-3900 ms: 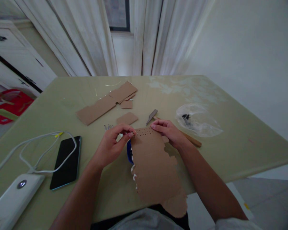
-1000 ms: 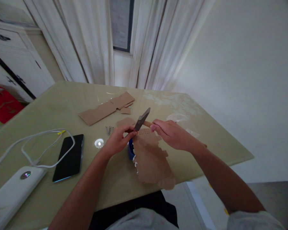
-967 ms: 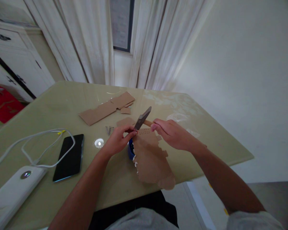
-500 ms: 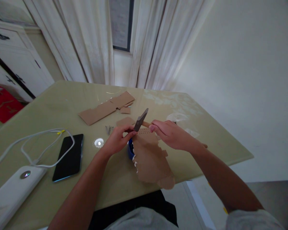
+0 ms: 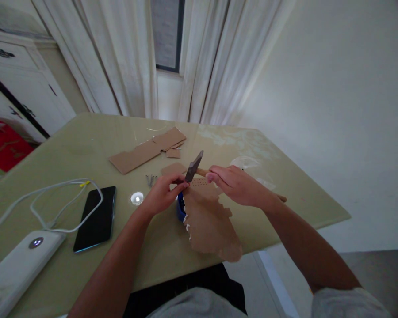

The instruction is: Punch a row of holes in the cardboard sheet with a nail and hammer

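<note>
My right hand (image 5: 230,183) is wrapped around the wooden handle of a hammer (image 5: 194,167), whose metal head sits tilted just over the fingertips of my left hand (image 5: 164,192). The left fingers are pinched together at the far left corner of a brown cardboard piece (image 5: 210,221); what they hold between them is hidden. Rows of small holes run along the cardboard's far end, and its left edge is torn and ragged. Under that edge shows part of a blue object (image 5: 181,209).
Several nails (image 5: 150,179) lie beyond my left hand, near a small round shiny disc (image 5: 137,198). Cardboard strips (image 5: 146,152) lie farther back. To the left are a black phone (image 5: 94,218), a white power bank (image 5: 23,269) and its cable. Clear plastic (image 5: 247,163) lies at right.
The hammer and both hands stay almost in place. Otherwise the view has shifted only very slightly.
</note>
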`<state>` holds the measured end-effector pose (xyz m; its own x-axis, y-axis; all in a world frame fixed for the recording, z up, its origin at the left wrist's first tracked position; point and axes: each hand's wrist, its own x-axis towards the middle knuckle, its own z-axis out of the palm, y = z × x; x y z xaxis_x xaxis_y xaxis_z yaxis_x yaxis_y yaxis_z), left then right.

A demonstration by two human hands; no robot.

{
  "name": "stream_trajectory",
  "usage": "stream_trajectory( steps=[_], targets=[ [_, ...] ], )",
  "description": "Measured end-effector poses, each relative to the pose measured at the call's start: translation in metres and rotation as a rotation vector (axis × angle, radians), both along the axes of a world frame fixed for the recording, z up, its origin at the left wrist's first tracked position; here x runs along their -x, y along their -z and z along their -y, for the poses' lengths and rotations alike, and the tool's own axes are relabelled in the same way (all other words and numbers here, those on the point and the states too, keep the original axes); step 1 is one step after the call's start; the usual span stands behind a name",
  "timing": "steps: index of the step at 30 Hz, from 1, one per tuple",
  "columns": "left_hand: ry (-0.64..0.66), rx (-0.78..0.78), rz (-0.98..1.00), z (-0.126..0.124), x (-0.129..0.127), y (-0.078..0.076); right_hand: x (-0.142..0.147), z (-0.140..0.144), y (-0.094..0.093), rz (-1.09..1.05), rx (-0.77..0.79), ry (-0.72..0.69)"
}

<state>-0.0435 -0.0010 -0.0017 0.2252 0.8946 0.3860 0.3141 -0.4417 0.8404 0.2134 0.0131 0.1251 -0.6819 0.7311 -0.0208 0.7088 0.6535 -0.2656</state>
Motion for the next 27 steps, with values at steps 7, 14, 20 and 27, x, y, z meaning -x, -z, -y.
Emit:
stream_trajectory(
  steps=[7, 14, 20, 27],
  targets=[
    [-0.009, -0.024, -0.026, 0.0003, 0.0003, 0.0008, 0.0, -0.0003, -0.0008, 0.02, 0.011, 0.002],
    [-0.002, -0.028, -0.021, 0.0, 0.0, 0.0003, 0.0001, -0.0005, 0.0017, -0.02, 0.009, 0.001],
    [-0.007, 0.006, 0.027, -0.0001, 0.0003, 0.0035, -0.0001, 0.0003, 0.0032, -0.064, 0.013, -0.007],
    [-0.014, -0.006, -0.003, -0.0007, 0.0007, 0.0047, -0.0009, 0.0006, 0.0046, -0.038, 0.018, 0.002]
  ],
)
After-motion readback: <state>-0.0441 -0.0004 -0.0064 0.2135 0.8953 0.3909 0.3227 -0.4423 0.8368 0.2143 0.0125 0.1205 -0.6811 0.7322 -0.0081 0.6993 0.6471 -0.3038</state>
